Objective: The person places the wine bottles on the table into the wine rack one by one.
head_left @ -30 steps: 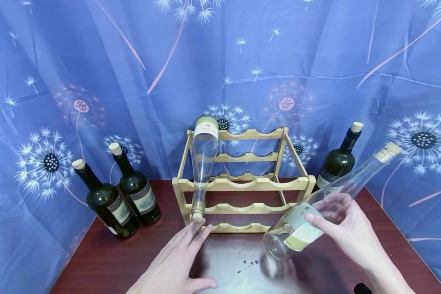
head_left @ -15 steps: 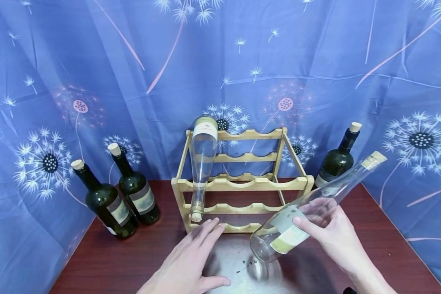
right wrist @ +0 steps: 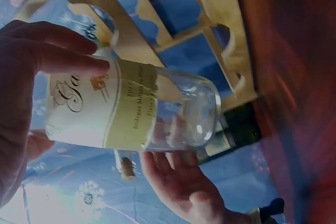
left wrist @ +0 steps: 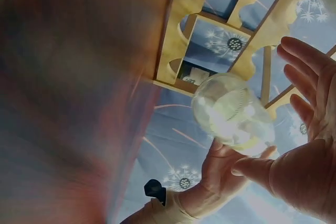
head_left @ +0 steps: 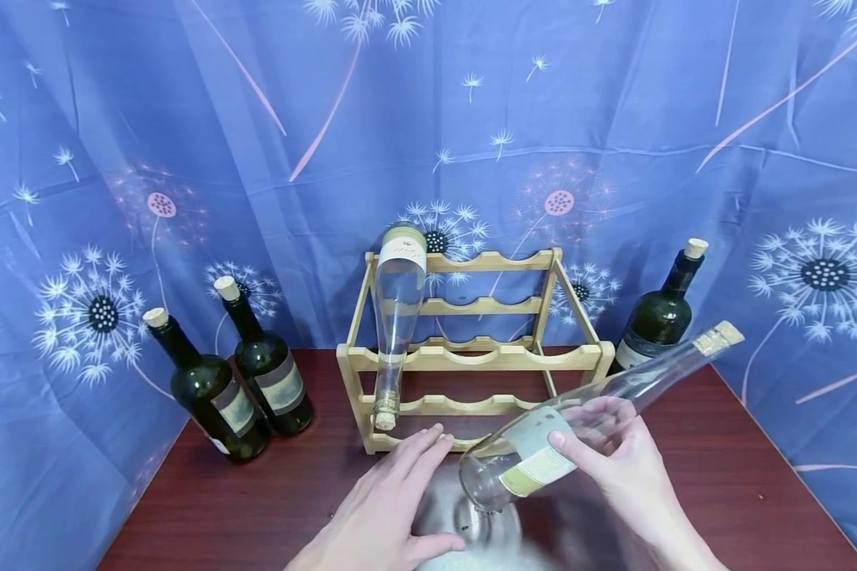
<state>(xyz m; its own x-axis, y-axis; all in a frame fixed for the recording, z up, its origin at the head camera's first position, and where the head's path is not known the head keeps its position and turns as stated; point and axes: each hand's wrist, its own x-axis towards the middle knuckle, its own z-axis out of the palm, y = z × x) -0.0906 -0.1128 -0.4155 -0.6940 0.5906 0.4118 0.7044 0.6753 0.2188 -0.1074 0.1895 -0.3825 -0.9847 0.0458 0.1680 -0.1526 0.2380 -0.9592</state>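
My right hand (head_left: 617, 468) grips a clear glass wine bottle (head_left: 524, 456) around its body, thumb over the label. The bottle is tilted, its corked neck up to the right and its base down to the left, near my left hand. Fingers spread and straight, my left hand (head_left: 393, 507) holds nothing in front of the wooden wine rack (head_left: 500, 361). On the rack's top left lies another clear bottle (head_left: 400, 305), its cork (head_left: 384, 420) toward me. In the right wrist view the held bottle's label (right wrist: 100, 106) shows green and cream.
Two dark green corked bottles (head_left: 217, 404) (head_left: 274, 381) stand left of the rack. Another dark green bottle (head_left: 657, 317) is at the right, partly behind the held one. A blue dandelion-print curtain (head_left: 428, 103) hangs behind the dark red table (head_left: 743, 492).
The held bottle has moved left and tipped lower, its base coming closer to my left hand. My left hand has come off the racked bottle's cork and shifted right.
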